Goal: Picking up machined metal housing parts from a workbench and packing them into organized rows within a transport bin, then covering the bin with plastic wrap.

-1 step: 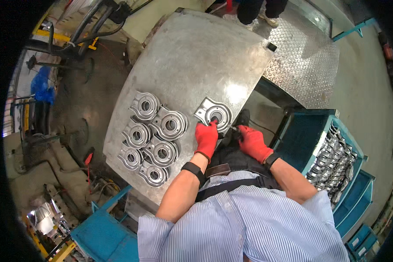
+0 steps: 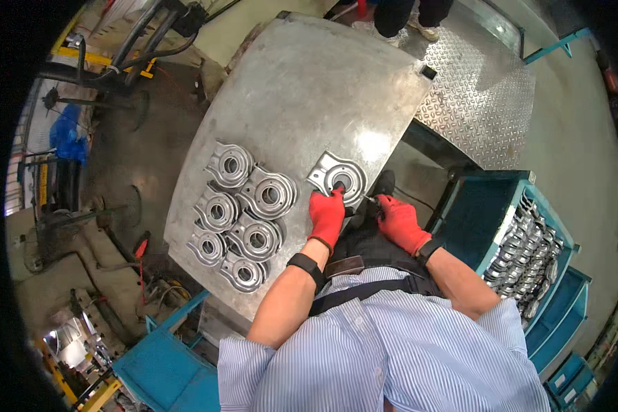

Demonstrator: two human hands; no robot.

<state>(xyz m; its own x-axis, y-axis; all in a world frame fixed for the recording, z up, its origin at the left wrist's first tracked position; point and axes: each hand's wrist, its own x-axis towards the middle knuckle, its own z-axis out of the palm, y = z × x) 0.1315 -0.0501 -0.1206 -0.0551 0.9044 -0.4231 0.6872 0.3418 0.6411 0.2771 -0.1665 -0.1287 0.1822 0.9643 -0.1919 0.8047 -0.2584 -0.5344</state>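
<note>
A stamped metal bracket with a round ringed opening lies at the right edge of the metal table. My left hand, in a red glove, grips its near side, a dark-tipped finger at the central hole. Close by, off the table edge, my right hand, also red-gloved, is closed around a slim tool. Its thin metallic tip points at the bracket's rim; whether they touch I cannot tell, nor its exact kind. Left of my hands, several similar brackets sit grouped, some overlapping.
The worn metal table stretches away ahead. On the right stands a blue bin holding many stacked metal parts. Beyond the table is a tread-plate platform, with another person's legs beside it. A blue tray is at lower left.
</note>
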